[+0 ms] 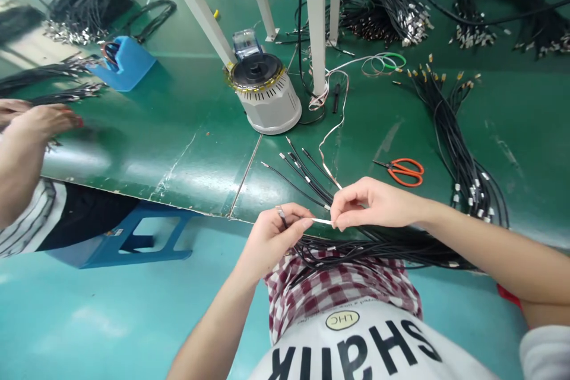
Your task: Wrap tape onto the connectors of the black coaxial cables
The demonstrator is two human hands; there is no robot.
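My left hand [276,234], with a ring on one finger, is closed, thumb and forefinger pinching one end of a thin white strip [321,221]. The other end sits in the closed fingertips of my right hand [378,205]. Just behind my hands, several black cables [307,175] with small metal ends fan out on the green table. More black cables [378,246] lie across the table edge and my lap. A narrow whitish ribbon [327,166] runs from the post down to my right hand; whether it joins the strip is hidden.
Orange-handled scissors [405,172] lie right of my hands. Beyond stands a round grey-white machine [269,101] beside white posts [315,24]. A cable bundle [458,136] lies right. A co-worker's hand [44,122] is left, near a blue holder [124,65]. A blue stool [133,237] stands below.
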